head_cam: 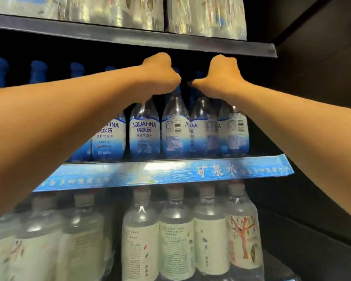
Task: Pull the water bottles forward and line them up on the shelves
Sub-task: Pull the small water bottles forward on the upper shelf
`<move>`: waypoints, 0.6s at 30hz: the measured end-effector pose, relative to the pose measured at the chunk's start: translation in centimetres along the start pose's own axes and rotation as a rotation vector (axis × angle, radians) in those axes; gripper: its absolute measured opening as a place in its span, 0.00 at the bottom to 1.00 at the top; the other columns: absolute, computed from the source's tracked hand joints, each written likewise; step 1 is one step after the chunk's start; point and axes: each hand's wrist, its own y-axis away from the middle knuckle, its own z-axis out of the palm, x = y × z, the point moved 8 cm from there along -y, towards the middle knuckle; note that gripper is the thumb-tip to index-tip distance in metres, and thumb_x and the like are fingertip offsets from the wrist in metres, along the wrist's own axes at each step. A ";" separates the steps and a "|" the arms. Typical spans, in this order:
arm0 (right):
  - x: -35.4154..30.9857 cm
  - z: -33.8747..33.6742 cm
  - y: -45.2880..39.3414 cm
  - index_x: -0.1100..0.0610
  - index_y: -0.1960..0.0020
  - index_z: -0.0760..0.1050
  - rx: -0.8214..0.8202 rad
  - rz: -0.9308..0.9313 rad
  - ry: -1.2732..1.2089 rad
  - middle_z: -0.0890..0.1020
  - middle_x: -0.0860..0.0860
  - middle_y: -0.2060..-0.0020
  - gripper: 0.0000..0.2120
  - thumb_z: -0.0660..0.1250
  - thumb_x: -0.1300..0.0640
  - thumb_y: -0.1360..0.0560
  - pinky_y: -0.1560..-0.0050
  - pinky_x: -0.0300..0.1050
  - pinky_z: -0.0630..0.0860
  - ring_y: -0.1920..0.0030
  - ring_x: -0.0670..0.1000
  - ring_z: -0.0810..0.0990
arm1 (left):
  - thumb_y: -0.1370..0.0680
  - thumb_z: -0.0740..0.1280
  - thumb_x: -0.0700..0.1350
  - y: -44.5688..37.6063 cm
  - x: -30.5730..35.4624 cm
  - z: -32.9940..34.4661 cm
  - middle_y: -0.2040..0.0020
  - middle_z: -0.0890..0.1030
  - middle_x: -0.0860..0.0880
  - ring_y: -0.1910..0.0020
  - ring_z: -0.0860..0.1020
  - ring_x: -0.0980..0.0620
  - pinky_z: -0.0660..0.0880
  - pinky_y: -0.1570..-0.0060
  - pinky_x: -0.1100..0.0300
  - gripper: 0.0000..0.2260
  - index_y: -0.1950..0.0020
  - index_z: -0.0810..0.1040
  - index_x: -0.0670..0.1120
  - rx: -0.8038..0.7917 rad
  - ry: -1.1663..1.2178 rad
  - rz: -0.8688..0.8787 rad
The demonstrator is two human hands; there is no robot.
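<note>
a dark shelving unit (312, 138) with black side panel; the middle shelf edge carries a blue printed strip (170, 173), upper edge (130, 35) grey.

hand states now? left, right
Left hand: fingers curled over Aquafina bottle tops; grip hidden.
Right hand: same, on bottles right.

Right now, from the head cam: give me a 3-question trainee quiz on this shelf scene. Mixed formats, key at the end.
1. True or false: the left hand and the right hand both reach over the tops of the Aquafina bottles on the middle shelf.
2. What colour are the Aquafina caps? A red, B blue, C white.
3. Fill in: the bottle with the tree drawing stands on the ____ shelf.

Key: 1 true; 2 B; 3 bottom
</note>
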 end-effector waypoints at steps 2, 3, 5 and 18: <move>-0.2 0.4 -0.8 0.55 0.67 0.63 -0.022 -0.018 0.015 0.69 0.50 0.70 0.25 0.75 0.42 0.32 0.76 0.41 0.60 0.72 0.48 0.67 | 0.25 0.63 0.40 -0.4 0.5 0.9 0.60 0.73 0.41 0.65 0.71 0.46 0.67 0.68 0.58 0.01 0.56 0.72 0.43 -0.048 0.080 -0.050; -0.2 0.5 -1.2 0.55 0.67 0.63 -0.030 -0.028 0.021 0.69 0.50 0.69 0.25 0.76 0.42 0.33 0.76 0.41 0.60 0.71 0.48 0.68 | 0.25 0.64 0.39 -0.6 0.6 1.2 0.59 0.74 0.40 0.64 0.72 0.45 0.70 0.68 0.58 0.01 0.54 0.72 0.43 -0.055 0.106 -0.075; 0.0 0.9 -1.7 0.55 0.66 0.65 -0.054 -0.039 0.023 0.70 0.50 0.68 0.24 0.77 0.43 0.34 0.76 0.41 0.62 0.70 0.49 0.69 | 0.24 0.66 0.40 -0.8 0.5 1.6 0.52 0.78 0.39 0.56 0.79 0.42 0.80 0.57 0.51 0.04 0.50 0.73 0.42 -0.046 0.136 -0.125; 0.4 1.3 -2.2 0.57 0.66 0.71 -0.113 -0.024 0.022 0.80 0.54 0.62 0.16 0.79 0.54 0.36 0.67 0.45 0.78 0.65 0.55 0.81 | 0.28 0.76 0.35 -1.6 0.0 2.7 0.57 0.78 0.46 0.58 0.79 0.48 0.80 0.59 0.53 0.15 0.59 0.70 0.46 -0.013 0.167 -0.208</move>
